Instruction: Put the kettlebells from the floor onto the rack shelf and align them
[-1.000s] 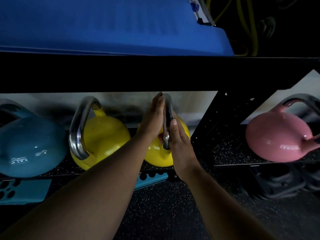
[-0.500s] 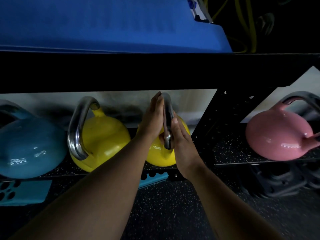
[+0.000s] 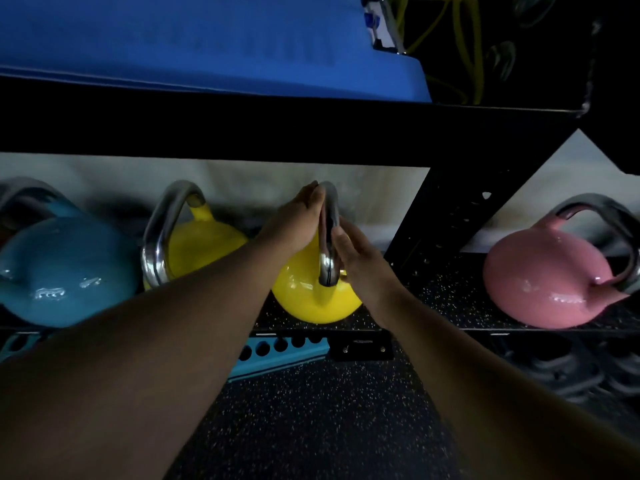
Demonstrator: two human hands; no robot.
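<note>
A yellow kettlebell (image 3: 304, 299) with a steel handle sits on the low rack shelf (image 3: 433, 289), just left of a black upright. My left hand (image 3: 294, 220) presses flat against the handle's left side and my right hand (image 3: 356, 258) against its right side, so the handle is clasped between both palms. To its left on the same shelf stand a second yellow kettlebell (image 3: 204, 247) and a blue kettlebell (image 3: 65, 268). A pink kettlebell (image 3: 543, 282) rests in the bay to the right.
A blue mat (image 3: 194, 43) lies on the upper shelf, with yellow cords (image 3: 464, 39) behind it. A teal perforated rack foot (image 3: 277, 355) and dark weights (image 3: 568, 368) sit under the shelf. Speckled black rubber floor (image 3: 311, 427) spreads below.
Both hands stay clasped on the yellow kettlebell's handle. The bell and hands have shifted only slightly; the view has tilted a little.
</note>
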